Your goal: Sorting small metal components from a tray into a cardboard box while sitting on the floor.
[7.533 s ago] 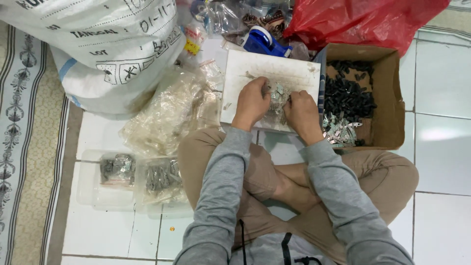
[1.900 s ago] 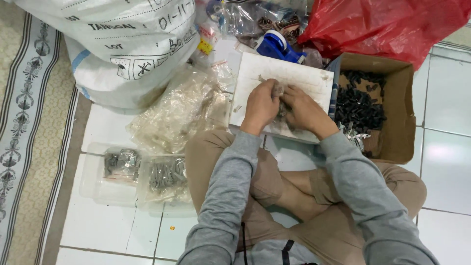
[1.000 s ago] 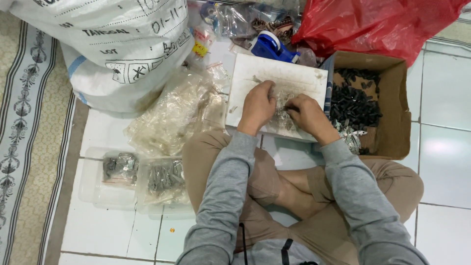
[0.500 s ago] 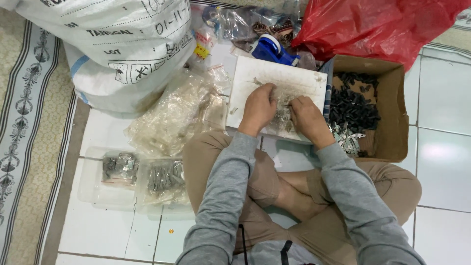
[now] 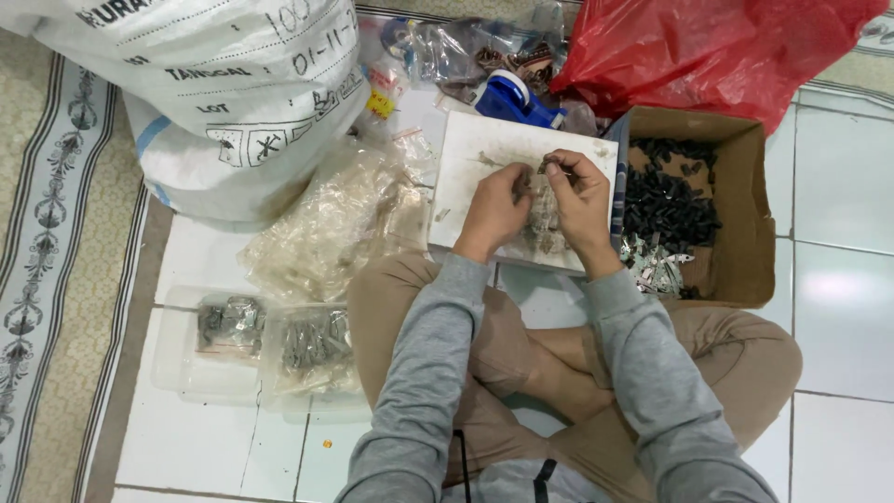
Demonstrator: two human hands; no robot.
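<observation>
Two bare hands are recorded over a white board (image 5: 466, 168) that is laid across the knees of a seated person, on a white tiled floor (image 5: 838, 307).

Left of the board: a large white woven sack (image 5: 214, 84) is stood at the floor's far left corner; a heap of clear plastic bags (image 5: 326, 228) lies just beside the board's left edge; two filled clear packets (image 5: 270, 340) are lodged in shallow clear trays near the left knee.

On the board: the left hand (image 5: 494, 210) and the right hand (image 5: 579, 200) are brought close together over its middle. A small dark part (image 5: 545, 168) is pinched at the right hand's fingertips near the board's far edge; whether the left hand's fingers are closed on anything cannot be told. A small pile of loose silvery pieces (image 5: 543, 224) lies between the hands, toward the board's near edge.

Handling, as judged: the part is taken to be light, stiff and easily dropped; it is best held by a fingertip pinch across its body, not its end.

Right of the board: a cardboard box (image 5: 745, 224) touches the board's right edge and holds many black parts (image 5: 666, 200). A blue tape dispenser (image 5: 517, 98) and a red plastic bag (image 5: 708, 51) lie beyond the far edge.
</observation>
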